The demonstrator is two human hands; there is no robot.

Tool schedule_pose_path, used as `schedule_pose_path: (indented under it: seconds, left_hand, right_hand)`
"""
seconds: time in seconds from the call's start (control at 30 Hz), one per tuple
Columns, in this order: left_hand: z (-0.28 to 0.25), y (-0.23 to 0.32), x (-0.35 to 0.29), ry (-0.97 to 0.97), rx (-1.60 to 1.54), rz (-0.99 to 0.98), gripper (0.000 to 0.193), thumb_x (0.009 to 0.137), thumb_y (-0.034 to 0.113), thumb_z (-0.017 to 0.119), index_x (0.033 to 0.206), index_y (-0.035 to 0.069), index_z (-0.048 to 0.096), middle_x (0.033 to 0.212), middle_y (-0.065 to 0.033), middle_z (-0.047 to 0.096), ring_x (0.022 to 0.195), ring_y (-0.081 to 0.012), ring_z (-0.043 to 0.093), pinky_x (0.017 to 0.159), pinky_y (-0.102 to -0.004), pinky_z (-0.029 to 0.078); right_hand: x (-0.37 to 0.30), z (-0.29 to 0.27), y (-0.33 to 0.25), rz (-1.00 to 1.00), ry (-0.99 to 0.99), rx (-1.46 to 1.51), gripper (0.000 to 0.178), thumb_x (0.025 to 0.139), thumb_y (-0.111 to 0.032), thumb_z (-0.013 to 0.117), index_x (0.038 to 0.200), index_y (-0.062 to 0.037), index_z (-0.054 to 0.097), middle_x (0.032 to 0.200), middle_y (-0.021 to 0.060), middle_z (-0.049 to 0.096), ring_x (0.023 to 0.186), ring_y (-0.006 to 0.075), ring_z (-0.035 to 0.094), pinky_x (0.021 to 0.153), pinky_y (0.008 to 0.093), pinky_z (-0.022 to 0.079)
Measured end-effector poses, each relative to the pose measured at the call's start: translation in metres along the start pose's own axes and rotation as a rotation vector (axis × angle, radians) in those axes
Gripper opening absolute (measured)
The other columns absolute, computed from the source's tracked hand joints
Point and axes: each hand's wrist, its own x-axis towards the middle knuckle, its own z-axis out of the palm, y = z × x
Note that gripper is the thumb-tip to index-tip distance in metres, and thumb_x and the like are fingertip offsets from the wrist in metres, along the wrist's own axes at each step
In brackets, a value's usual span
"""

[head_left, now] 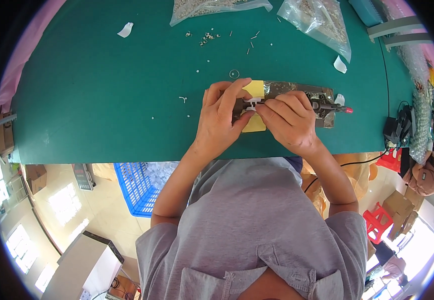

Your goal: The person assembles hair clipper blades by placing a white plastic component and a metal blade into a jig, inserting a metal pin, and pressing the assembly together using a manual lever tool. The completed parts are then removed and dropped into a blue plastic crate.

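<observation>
At the front of the green table point(102, 105), both my hands meet over a metal jig point(282, 88) with a yellow pad point(255, 125) across it. A small white plastic part point(253, 101) sits in the jig between my fingertips. My left hand point(216, 117) is closed on it, thumb below and fingers above. My right hand point(292, 122) is pinched against its right side; whatever those fingers hold is hidden. Right of that hand, a dark clamp point(322, 106) with a red tip point(348, 110) lies along the jig.
Clear bags of small parts point(317, 25) lie at the back. Several metal clips point(207, 40), thin pins point(252, 46), a ring point(234, 74) and white scraps point(126, 30) are scattered about. A black adapter point(391, 129) sits far right; a blue basket point(134, 190) stands below the front edge.
</observation>
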Motion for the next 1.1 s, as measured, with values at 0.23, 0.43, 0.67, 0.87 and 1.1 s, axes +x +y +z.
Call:
schedule_pose_path:
  seconds: [0.23, 0.43, 0.67, 0.87, 1.1]
  left_hand:
    - [0.003, -0.003, 0.0, 0.01, -0.028, 0.001, 0.075, 0.072, -0.001, 0.086, 0.141, 0.011, 0.059, 0.106, -0.0015, 0.073, 0.111, -0.0256, 0.061, 0.094, -0.0424, 0.047]
    - [-0.002, 0.002, 0.001, -0.009, 0.007, -0.012, 0.073, 0.071, -0.003, 0.087, 0.139, 0.009, 0.061, 0.108, -0.005, 0.074, 0.115, -0.0293, 0.062, 0.095, -0.0417, 0.053]
    - [0.001, -0.001, 0.001, -0.002, -0.017, -0.018, 0.071, 0.071, -0.004, 0.086, 0.137, 0.009, 0.062, 0.108, -0.0053, 0.074, 0.115, -0.03, 0.063, 0.096, -0.0413, 0.053]
    - [0.005, -0.006, -0.001, 0.032, -0.029, 0.011, 0.071, 0.071, 0.001, 0.086, 0.137, 0.011, 0.061, 0.106, -0.0015, 0.072, 0.11, -0.0254, 0.062, 0.093, -0.0427, 0.047]
    - [0.009, -0.009, -0.004, 0.043, -0.042, -0.02, 0.071, 0.071, 0.001, 0.086, 0.137, 0.011, 0.061, 0.108, -0.0019, 0.072, 0.11, -0.0259, 0.063, 0.094, -0.0427, 0.048]
  right_hand:
    - [-0.002, 0.006, -0.002, 0.105, 0.069, 0.072, 0.024, 0.07, -0.006, 0.081, 0.094, -0.0073, 0.077, 0.095, 0.0015, 0.072, 0.091, 0.0198, 0.067, 0.077, 0.0354, 0.053]
    - [-0.004, 0.012, -0.003, 0.068, 0.108, 0.059, 0.025, 0.068, -0.006, 0.081, 0.093, -0.0078, 0.077, 0.095, 0.0011, 0.072, 0.09, 0.02, 0.067, 0.075, 0.0345, 0.053]
    - [0.001, 0.009, -0.003, 0.098, 0.037, 0.093, 0.026, 0.071, -0.006, 0.082, 0.096, -0.0069, 0.078, 0.094, 0.0029, 0.072, 0.089, 0.0215, 0.066, 0.074, 0.0363, 0.054]
    - [0.016, -0.002, 0.008, 0.485, 0.011, 0.363, 0.013, 0.085, -0.005, 0.08, 0.097, -0.0078, 0.078, 0.091, 0.0061, 0.072, 0.087, 0.0263, 0.065, 0.075, 0.0384, 0.054]
    - [0.023, 0.0, 0.01, 0.529, -0.14, 0.443, 0.009, 0.085, -0.007, 0.079, 0.094, -0.0083, 0.08, 0.088, 0.0048, 0.075, 0.084, 0.0254, 0.064, 0.076, 0.0377, 0.053]
